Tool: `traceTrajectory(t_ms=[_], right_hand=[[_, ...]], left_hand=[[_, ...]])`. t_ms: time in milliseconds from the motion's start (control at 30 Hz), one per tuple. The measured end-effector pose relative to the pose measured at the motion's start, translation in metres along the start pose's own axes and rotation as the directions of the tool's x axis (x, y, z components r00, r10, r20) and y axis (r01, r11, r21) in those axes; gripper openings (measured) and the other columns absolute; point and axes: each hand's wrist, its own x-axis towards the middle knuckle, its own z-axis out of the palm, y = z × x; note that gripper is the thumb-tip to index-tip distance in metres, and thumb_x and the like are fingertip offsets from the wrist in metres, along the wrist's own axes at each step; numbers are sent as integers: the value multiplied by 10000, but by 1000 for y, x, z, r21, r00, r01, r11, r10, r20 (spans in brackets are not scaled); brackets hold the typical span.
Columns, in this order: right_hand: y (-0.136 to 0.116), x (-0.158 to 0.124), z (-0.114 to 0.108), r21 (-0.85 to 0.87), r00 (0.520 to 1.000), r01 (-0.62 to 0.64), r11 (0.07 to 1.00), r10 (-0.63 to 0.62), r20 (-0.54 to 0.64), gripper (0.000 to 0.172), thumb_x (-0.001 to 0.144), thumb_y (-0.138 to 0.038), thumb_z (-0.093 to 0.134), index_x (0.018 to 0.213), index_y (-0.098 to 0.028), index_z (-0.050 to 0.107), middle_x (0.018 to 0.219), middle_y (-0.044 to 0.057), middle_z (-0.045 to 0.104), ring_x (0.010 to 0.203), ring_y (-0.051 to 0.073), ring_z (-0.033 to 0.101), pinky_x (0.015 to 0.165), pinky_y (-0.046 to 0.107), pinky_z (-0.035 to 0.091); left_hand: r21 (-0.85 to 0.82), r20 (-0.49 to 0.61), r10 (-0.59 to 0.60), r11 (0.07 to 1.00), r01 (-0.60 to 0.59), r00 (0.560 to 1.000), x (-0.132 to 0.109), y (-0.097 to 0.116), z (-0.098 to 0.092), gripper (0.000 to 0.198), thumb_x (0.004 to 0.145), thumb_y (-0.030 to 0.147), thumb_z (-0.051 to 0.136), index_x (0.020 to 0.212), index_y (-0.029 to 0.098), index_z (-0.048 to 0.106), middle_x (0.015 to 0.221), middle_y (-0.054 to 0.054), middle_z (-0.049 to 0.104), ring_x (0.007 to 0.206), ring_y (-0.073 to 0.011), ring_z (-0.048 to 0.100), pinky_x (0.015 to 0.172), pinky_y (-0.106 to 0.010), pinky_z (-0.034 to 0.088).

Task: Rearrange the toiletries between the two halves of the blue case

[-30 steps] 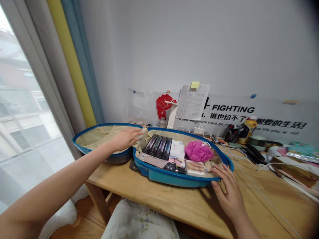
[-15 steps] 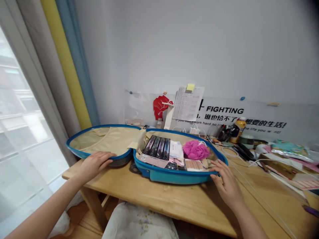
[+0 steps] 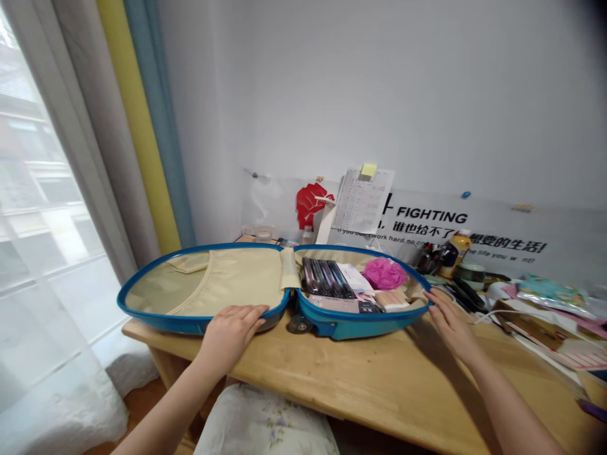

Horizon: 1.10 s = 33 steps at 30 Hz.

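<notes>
The suitcase (image 3: 341, 325) lies open on the table (image 3: 360, 385). Your left hand (image 3: 232, 325) rests flat and open on the near rim of its empty half; your right hand (image 3: 450, 316) touches its right end, fingers loose, gripping nothing. With no firm hold, a push could slide it into the bottle (image 3: 454, 249) behind its right end

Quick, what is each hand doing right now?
Left hand: open, resting on the rim of the empty suitcase half.
Right hand: open, touching the rim of the packed half.
</notes>
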Motion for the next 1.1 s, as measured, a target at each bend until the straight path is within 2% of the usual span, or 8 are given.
traceTrajectory(t_ms=[200,333,433,567,667,767,867,1100], right_hand=[[6,13,2,-48,998,-48,998,46,-33,607,842,-609,275,1116,-196,625,1288,140,584,1256,283,501,1074,480,379],[-27,29,1,-157,999,-11,988,6,-33,559,827,-584,320,1091,-208,637,1219,128,625,1249,300,494,1053,491,383],[-74,47,4,-180,988,37,983,-9,156,494,828,-542,358,1050,-214,655,1140,115,666,1150,287,563,1016,471,409],[-132,74,25,-229,860,40,973,83,504,477,840,-487,396,1123,-194,646,1162,109,673,1074,255,623,922,372,470],[-152,92,48,-251,800,42,967,118,589,507,841,-482,415,1163,-157,633,1008,126,721,848,237,693,749,336,514],[-157,105,68,-295,786,64,954,134,604,496,824,-479,447,1116,-138,658,894,147,729,783,258,699,717,365,511],[-154,114,82,-318,781,96,943,126,611,427,759,-498,529,963,-166,703,809,143,725,767,278,697,701,387,515],[-144,123,95,-276,781,146,950,61,622,315,687,-530,588,686,-226,671,592,87,662,567,253,651,587,398,520]], left_hand=[[-3,-68,27,1000,-28,997,8,19,7,285,973,286,397,1099,248,650,973,-22,738,852,-160,678,812,-303,476],[-2,-148,21,1000,-22,989,6,25,14,302,971,248,383,1143,248,632,1024,-23,730,945,-162,664,905,-323,442],[5,-203,29,1000,-29,979,-1,23,15,329,971,257,368,1189,257,613,1137,-17,699,1072,-175,624,1020,-352,370],[32,-240,-30,999,39,970,-17,4,10,323,957,303,399,1188,287,625,1175,-2,684,1130,-185,596,1122,-388,254],[48,-219,-121,990,135,968,-31,-14,1,330,955,323,394,1184,292,629,1180,-8,681,1142,-201,591,1140,-425,219],[62,-141,-210,974,220,968,-40,-30,-10,342,955,333,383,1202,294,616,1224,-21,658,1184,-235,564,1134,-487,213],[56,-93,-292,953,298,952,-43,-40,-20,339,951,367,394,1188,284,621,1234,-36,651,1186,-260,561,1119,-540,224],[2,-13,-345,939,345,939,-44,-42,-27,323,951,396,419,1184,277,607,1242,-33,645,1196,-249,547,1124,-552,217]])
